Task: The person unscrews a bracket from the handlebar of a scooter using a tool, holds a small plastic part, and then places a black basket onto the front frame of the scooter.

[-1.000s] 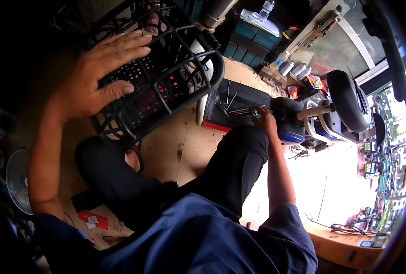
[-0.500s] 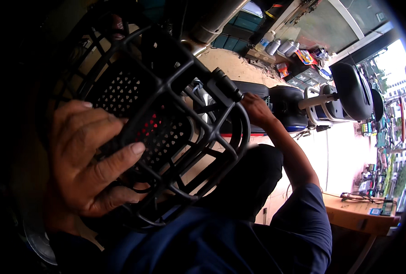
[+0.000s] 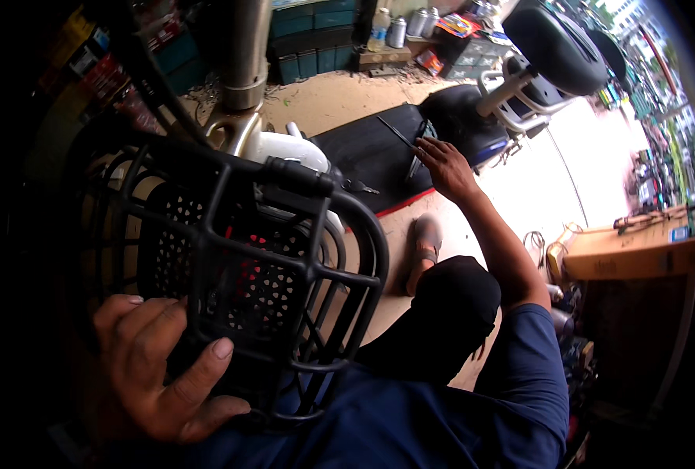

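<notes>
My left hand [image 3: 160,367] grips the near side of a black plastic bike basket [image 3: 207,223], which has an open lattice and a perforated panel. Its fingers are bent over the bars, and part of the thumb is hidden. To the right, my right hand [image 3: 445,166] reaches to the black footboard [image 3: 363,152] of a scooter, fingers stretched out over some tools. A thin dark rod [image 3: 394,130] lies by the fingertips, and a silver tool [image 3: 412,170] shows below them. Whether the fingers touch either one, I cannot tell. Keys [image 3: 360,186] lie farther left on the footboard.
The scooter's metal steering column [image 3: 244,62] rises behind the basket. Its black seat [image 3: 558,47] is at the upper right. Spray cans [image 3: 396,33] and a bottle [image 3: 378,30] stand by the far wall. A cardboard box [image 3: 628,254] is at the right. My foot [image 3: 424,242] rests beside the footboard.
My view has turned, showing more of the footboard and tools. My right hand has gone from behind the basket's edge to the tools. My left hand stays on the basket, which appears lower and farther left.
</notes>
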Tool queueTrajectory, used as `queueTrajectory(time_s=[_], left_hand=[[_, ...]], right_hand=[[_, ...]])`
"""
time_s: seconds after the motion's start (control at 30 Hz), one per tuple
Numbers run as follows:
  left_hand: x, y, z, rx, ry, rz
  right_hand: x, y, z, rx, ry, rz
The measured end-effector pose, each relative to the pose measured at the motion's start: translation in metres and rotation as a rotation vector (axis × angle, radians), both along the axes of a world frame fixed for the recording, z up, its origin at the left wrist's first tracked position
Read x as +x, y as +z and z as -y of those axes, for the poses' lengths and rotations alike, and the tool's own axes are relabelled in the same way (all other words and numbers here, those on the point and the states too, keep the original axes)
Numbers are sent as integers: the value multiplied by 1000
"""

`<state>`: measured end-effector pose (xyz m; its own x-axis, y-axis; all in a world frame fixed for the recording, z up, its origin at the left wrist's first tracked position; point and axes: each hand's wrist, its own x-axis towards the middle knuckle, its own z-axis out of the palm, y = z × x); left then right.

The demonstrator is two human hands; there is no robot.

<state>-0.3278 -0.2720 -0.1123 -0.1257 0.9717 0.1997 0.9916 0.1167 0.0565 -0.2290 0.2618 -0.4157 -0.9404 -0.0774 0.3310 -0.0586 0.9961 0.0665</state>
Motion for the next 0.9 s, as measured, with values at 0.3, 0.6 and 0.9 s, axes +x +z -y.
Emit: queueTrajectory(time_s=[0.3,0.6,0.9], left_hand=[[-21,-5,12,-28,-211,-34],[-7,-18,14,7,-28,-87],[3,-24,14,57,12,-94]], right_hand=[[224,-118,122,-531,-895,-247],[454,-260,438,-930,-1811,232],[497,-290,439,-905,-1902,330]])
